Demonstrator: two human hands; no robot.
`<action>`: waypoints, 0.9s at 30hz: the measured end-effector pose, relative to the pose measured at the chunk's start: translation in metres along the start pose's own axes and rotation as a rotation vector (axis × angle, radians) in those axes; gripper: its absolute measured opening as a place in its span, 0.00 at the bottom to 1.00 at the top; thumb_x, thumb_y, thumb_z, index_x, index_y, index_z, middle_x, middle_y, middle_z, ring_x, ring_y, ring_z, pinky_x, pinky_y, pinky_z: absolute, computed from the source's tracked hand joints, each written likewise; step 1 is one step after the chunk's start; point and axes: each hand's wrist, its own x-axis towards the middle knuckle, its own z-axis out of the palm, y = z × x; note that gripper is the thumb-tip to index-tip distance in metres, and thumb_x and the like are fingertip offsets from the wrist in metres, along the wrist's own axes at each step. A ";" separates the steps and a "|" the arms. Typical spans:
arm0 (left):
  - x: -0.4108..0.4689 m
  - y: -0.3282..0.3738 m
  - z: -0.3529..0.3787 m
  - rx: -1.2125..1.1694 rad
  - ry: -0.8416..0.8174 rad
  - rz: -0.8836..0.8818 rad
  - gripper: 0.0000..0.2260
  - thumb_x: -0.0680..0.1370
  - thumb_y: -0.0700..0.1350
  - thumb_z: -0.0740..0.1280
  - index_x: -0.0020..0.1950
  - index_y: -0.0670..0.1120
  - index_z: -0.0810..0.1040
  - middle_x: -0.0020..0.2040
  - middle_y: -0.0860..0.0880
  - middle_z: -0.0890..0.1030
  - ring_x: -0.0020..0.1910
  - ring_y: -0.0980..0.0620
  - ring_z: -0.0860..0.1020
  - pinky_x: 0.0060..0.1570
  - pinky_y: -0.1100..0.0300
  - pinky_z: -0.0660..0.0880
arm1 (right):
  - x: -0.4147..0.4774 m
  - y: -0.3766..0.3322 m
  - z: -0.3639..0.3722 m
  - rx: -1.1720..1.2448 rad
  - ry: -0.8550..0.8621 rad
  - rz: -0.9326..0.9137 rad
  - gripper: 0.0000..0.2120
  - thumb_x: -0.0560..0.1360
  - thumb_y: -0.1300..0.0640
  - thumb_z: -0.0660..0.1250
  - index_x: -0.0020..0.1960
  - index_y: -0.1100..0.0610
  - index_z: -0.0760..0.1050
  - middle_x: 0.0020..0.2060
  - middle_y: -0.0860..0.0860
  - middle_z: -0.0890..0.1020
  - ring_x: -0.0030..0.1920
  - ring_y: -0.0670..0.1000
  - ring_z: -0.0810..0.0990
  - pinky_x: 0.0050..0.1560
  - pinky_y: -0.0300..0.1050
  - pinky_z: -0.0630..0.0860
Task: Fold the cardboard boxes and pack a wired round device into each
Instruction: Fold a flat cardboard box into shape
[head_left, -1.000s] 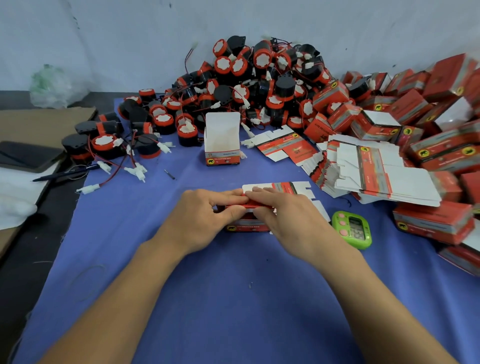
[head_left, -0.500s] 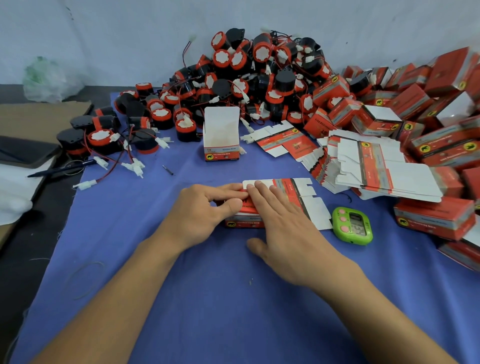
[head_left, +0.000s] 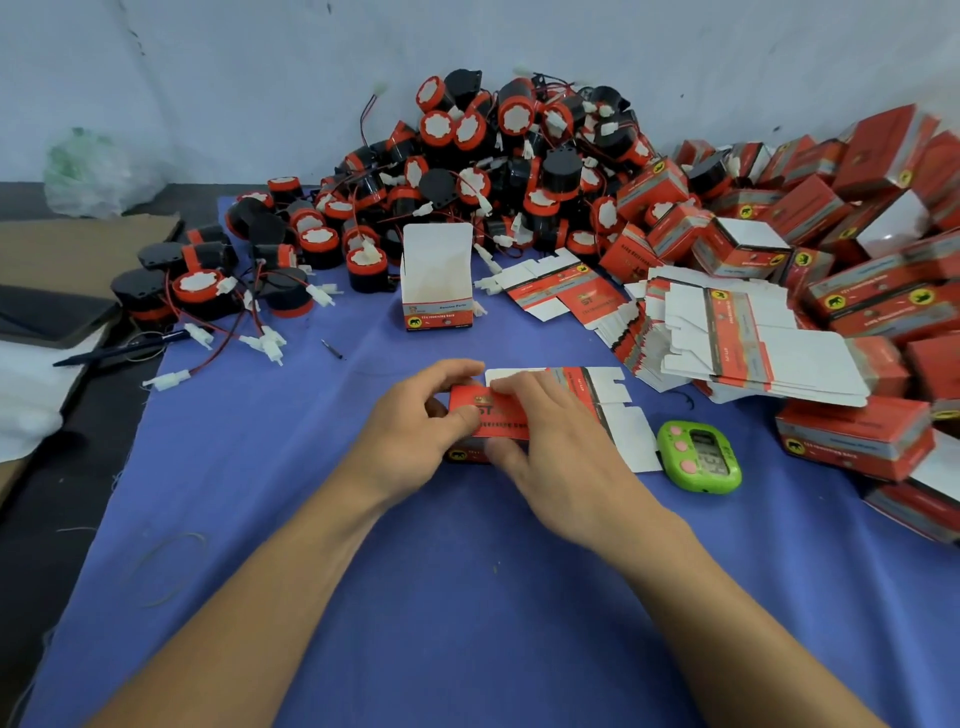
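Left hand and right hand pinch the box (thumbs front, fingers atop).

Light: soft, even light is falling from overhead and paling the wall. Shadows: faint ones are lying on the cloth under the left hand and right hand. Blur: print on the box between them is smearing slightly. Distortion: the lens is bending the boxes along the right edge.
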 end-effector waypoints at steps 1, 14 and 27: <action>0.000 0.000 0.000 -0.001 0.000 0.005 0.19 0.79 0.42 0.71 0.59 0.68 0.77 0.51 0.58 0.83 0.39 0.55 0.76 0.45 0.58 0.81 | 0.004 0.000 -0.001 -0.008 -0.012 0.021 0.23 0.78 0.48 0.69 0.71 0.47 0.67 0.62 0.42 0.73 0.62 0.51 0.73 0.62 0.45 0.69; 0.003 -0.005 0.004 -0.175 0.100 -0.156 0.10 0.81 0.55 0.65 0.60 0.58 0.81 0.48 0.54 0.87 0.36 0.55 0.81 0.41 0.60 0.79 | 0.058 0.041 -0.140 1.804 0.268 0.201 0.41 0.77 0.32 0.62 0.79 0.59 0.64 0.74 0.61 0.72 0.71 0.61 0.76 0.60 0.58 0.80; 0.001 -0.004 0.010 0.031 0.089 -0.105 0.10 0.80 0.44 0.70 0.52 0.61 0.83 0.40 0.51 0.85 0.33 0.57 0.79 0.43 0.58 0.79 | 0.035 0.019 0.004 -0.348 -0.189 0.284 0.35 0.78 0.34 0.60 0.77 0.55 0.62 0.75 0.55 0.67 0.75 0.57 0.62 0.76 0.53 0.60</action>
